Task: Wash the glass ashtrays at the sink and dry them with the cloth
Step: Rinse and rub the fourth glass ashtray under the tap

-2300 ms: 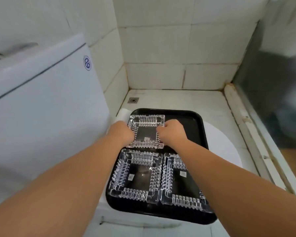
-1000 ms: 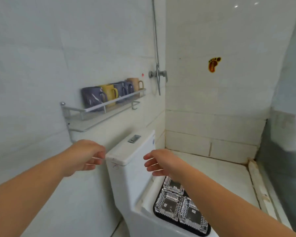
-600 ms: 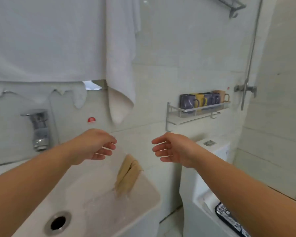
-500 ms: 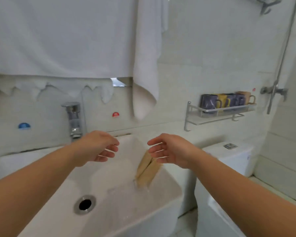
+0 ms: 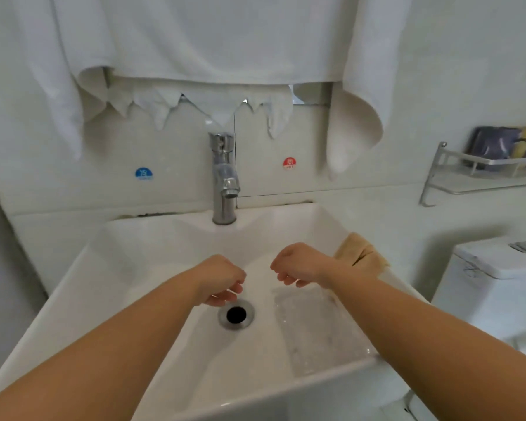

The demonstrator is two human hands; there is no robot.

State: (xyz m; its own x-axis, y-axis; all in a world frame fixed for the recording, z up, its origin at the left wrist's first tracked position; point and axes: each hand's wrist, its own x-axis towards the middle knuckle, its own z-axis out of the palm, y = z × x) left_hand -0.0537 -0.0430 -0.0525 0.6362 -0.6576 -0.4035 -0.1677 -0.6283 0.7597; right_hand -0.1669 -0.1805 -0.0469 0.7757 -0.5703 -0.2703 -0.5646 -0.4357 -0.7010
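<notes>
We hold both hands over the sink [image 5: 110, 268]: left hand [image 5: 217, 279] and right hand [image 5: 301, 265] loosely curled, grasping nothing. One glass ashtray [image 5: 315, 326] lies in the basin, right of the drain [image 5: 236, 314]. Tan cloth [image 5: 360, 253] sits on the right rim. Faucet [image 5: 223, 177] not running. Washing looks unstarted; drying remains.

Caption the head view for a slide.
Both empty hands, left hand and right hand, hover over the white ceramic sink beside a tan cloth.
</notes>
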